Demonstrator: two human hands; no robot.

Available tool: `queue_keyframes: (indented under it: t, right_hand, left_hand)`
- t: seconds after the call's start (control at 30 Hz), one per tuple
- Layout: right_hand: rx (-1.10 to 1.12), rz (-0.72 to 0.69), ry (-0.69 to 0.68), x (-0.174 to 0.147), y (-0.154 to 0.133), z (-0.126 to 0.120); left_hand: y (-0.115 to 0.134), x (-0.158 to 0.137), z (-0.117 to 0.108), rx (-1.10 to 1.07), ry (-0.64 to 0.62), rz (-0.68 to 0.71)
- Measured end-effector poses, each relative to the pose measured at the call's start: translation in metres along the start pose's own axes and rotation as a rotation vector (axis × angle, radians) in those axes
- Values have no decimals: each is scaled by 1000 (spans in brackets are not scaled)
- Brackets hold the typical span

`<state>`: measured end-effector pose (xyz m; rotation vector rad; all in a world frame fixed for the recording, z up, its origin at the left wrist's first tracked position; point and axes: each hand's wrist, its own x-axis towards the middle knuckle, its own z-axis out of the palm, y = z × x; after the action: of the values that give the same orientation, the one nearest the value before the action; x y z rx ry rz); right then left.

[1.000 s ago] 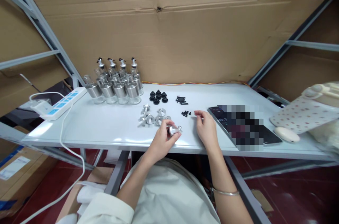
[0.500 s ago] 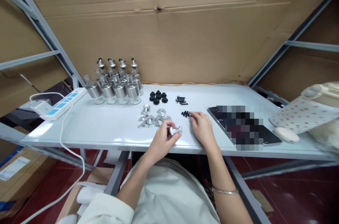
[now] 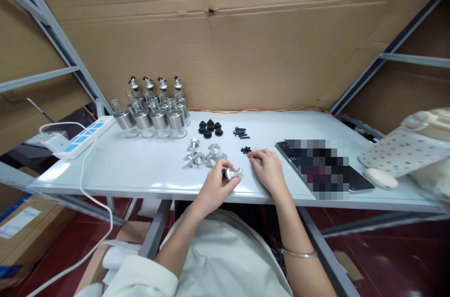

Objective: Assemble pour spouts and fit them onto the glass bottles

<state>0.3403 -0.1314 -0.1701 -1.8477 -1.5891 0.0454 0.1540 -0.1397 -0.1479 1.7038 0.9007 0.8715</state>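
My left hand (image 3: pixel 215 181) is closed round a silver metal pourer spout (image 3: pixel 233 174), its bent tip pointing right. Just in front of the small black caps (image 3: pixel 245 150), my right hand (image 3: pixel 267 168) has its thumb and index finger drawn together; whatever may be between the fingertips is too small to make out. Several silver pourer spouts (image 3: pixel 199 158) lie loose to the left of my left hand. Farther back sit black ribbed stoppers (image 3: pixel 210 127) in a group, with thin black strips (image 3: pixel 240 132) to their right.
Glass bottles with steel sleeves (image 3: pixel 160 121) stand at the back left, the rear ones with pourers on. A power strip (image 3: pixel 85 137) with a white cable lies at the left edge. On the right are a tablet (image 3: pixel 295 162), a white oval case (image 3: pixel 380 178) and a spotted jug (image 3: pixel 397 149).
My right hand's fingertips have drawn slightly back toward me from the small black caps and closed together. The left hand holds the pourer spout almost still.
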Motion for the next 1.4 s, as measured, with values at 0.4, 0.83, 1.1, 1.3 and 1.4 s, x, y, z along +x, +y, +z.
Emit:
queue_keyframes:
  t: [0.4,0.83,1.1,1.3,1.4]
  right_hand:
    - [691,59,-179,-15,-31,-16]
    - [981,251,-186,-25,-47,-5]
    - [1159,394,-142,-30,-60,-3]
    - [1343,468,-96,-41,-75,-9]
    - [1345,417,-145,-44,-78,-9]
  left_hand:
    - [-1,2,1,-62,27,-25]
    - [-3,0,0,137,82,297]
    - [-1,12,10,677,88,399]
    - [-5,11,7,762,209,559]
    - [-4,9,8,683,272,568]
